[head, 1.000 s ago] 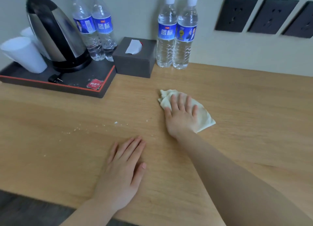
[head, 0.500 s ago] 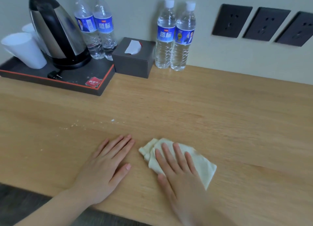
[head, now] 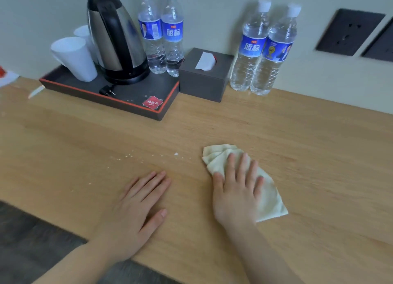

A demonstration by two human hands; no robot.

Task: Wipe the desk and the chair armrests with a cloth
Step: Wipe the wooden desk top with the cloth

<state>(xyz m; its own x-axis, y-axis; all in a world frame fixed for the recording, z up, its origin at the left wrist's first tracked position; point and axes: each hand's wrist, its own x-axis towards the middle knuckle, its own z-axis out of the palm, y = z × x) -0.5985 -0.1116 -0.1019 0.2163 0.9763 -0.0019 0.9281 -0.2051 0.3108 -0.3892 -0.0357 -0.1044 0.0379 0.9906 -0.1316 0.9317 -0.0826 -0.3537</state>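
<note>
Grip, right hand [head: 236, 190]: fingers spread flat, unclenched, pressing the folded pale-yellow cloth [head: 265, 190] onto the light wooden bench [head: 297, 147] — nothing pinched. Left hand [head: 136, 209]: flat, empty, bracing just beside. Step: bench wiping, likely mid-stroke. Next: sweep left to the scattered white crumbs [head: 129, 156] — armrests out of view.

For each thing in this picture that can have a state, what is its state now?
cloth: folded, flat on the desk under the right hand
right hand: open, pressing the cloth
left hand: open, flat on the desk
desk: crumbs left of the cloth
kettle: lid shut, upright on the tray
tissue box: a tissue sticking out
water bottles: capped, upright
paper cups: upside down
</note>
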